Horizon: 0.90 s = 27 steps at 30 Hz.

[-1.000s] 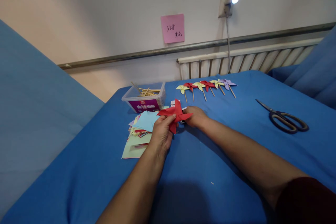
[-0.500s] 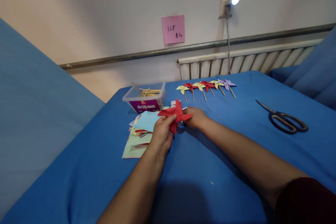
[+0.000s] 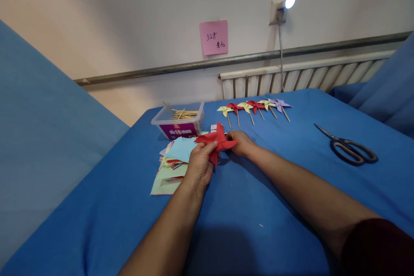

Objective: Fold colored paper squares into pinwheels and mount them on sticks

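Left hand (image 3: 199, 164) raised just above the blue table (image 3: 258, 189), thumb and fingers pinched on the near edge of a red paper pinwheel (image 3: 217, 139). Right hand (image 3: 239, 143) lies just behind the pinwheel on its right side, touching it; its fingers are hidden by the red paper, so whether they are closed cannot be told. Pinwheel sits mid-table, held over the right edge of a loose stack of coloured paper squares (image 3: 171, 161). Behind the stack, a clear plastic box of wooden sticks (image 3: 179, 120). Farther back, a row of finished pinwheels on sticks (image 3: 254, 108), yellow, red and purple. Scissors (image 3: 347, 147) lie well apart at right.
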### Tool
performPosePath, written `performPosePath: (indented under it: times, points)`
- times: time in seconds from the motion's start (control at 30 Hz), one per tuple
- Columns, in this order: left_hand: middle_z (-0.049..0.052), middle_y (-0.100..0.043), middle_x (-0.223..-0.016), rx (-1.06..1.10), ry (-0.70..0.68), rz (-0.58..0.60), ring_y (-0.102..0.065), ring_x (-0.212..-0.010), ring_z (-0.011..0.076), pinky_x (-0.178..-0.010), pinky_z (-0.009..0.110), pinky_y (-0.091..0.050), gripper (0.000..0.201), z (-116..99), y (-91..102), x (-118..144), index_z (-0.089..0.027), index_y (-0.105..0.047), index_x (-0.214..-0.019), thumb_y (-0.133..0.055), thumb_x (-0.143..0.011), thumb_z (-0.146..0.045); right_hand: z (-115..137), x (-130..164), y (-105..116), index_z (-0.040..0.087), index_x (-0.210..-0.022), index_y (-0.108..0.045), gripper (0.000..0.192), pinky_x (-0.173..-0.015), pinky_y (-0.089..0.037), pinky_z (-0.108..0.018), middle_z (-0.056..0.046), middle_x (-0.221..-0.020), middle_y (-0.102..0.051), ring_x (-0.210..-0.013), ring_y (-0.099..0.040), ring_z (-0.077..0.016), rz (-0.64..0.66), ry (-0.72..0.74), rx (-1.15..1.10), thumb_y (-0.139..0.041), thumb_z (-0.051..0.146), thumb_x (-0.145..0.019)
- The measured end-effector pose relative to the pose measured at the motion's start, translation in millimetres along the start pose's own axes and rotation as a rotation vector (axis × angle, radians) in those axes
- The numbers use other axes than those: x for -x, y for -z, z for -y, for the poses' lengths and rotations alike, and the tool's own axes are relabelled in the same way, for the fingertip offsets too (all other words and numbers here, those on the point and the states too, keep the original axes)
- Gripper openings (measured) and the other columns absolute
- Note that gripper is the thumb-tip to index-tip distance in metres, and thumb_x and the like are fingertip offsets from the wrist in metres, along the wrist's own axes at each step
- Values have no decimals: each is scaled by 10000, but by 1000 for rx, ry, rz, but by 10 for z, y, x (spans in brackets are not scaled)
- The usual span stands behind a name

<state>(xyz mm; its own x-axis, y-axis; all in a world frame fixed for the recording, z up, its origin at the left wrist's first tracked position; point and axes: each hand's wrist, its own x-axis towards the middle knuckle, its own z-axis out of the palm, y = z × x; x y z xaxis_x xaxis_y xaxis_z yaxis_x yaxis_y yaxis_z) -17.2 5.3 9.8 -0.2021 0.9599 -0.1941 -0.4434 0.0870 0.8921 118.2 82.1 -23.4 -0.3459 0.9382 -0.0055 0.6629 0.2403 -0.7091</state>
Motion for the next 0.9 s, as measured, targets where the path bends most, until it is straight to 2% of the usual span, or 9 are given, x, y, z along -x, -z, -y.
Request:
performPosePath:
  times: [0.13, 0.23, 0.47, 0.6, 0.7, 0.73, 0.83, 0.9]
  points:
    - [24, -681, -671, -4, -2, 4, -578, -518, 102, -507, 217, -473, 268, 2, 5, 0, -108, -650, -804, -788, -581, -163, -64, -45, -42, 156, -752, -644, 142, -617, -407, -238, -34, -746, -668, -680, -568, -146, -116, -6, -236, -628, 289, -801]
    - [24, -683, -672, -9, -4, 5, -574, -513, 99, -506, 218, -473, 259, -6, 3, 6, -108, -650, -809, -782, -594, -164, -69, -53, -33, 146, -762, -620, 144, -599, -429, -230, -43, -743, -666, -640, -568, -128, -96, -25, -315, -556, 246, -844]
    - [9, -666, -638, -4, -17, -3, -563, -498, 100, -488, 217, -463, 250, -14, -1, 2, -117, -641, -777, -787, -579, -159, -81, -63, 12, 133, -683, -596, 117, -570, -435, -226, -35, -648, -651, -549, -554, -107, -3, -40, -379, -571, 154, -796]
    - [8, -665, -647, -11, 3, 15, -564, -514, 102, -497, 222, -466, 262, 17, -20, 24, -124, -635, -764, -800, -566, -172, -178, 54, 65, 138, -690, -607, 119, -585, -409, -223, -25, -650, -641, -578, -545, -113, -6, -49, -282, -561, 140, -801]
    - [6, -656, -636, -41, 31, 44, -556, -512, 100, -512, 228, -468, 253, 72, -58, 61, -124, -641, -747, -807, -573, -204, -288, 343, 134, 151, -746, -626, 54, -614, -387, -238, -29, -693, -649, -642, -555, -138, -31, -58, -163, -600, 165, -792]
    - [5, -652, -626, -57, 34, 52, -551, -507, 98, -510, 225, -462, 249, 96, -72, 74, -123, -643, -740, -807, -574, -209, -327, 461, 154, 156, -763, -637, 50, -642, -383, -245, -40, -743, -662, -691, -567, -149, -32, -39, -101, -606, 176, -797]
    - [8, -648, -606, -114, 35, 67, -546, -499, 93, -505, 211, -440, 236, 170, -111, 107, -125, -641, -710, -808, -566, -208, -439, 763, 190, 165, -912, -653, 157, -711, -386, -263, -80, -916, -676, -795, -594, -168, -24, 123, 270, -514, 237, -900]
    - [16, -656, -615, -139, 43, 81, -555, -508, 93, -515, 206, -439, 227, 210, -128, 120, -126, -644, -700, -806, -563, -206, -503, 860, 198, 166, -966, -653, 194, -737, -391, -262, -86, -972, -665, -829, -602, -168, -17, 159, 366, -488, 262, -930]
